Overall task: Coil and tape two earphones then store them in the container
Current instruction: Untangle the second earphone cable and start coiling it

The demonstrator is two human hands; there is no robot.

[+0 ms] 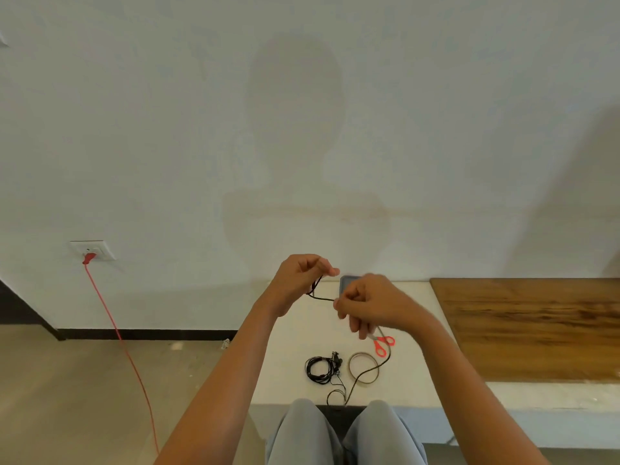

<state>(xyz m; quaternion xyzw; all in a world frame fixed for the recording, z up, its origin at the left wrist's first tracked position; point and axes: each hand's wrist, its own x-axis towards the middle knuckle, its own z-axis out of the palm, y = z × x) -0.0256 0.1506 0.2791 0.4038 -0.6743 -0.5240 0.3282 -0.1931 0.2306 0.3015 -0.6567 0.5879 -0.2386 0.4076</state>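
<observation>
Red scissors (382, 346) lie partly behind right hand (373, 302), near tape ring (350, 367).

Left hand (299, 280) and right hand (370, 305) hover close together, fingers curled, seemingly pinching.
</observation>
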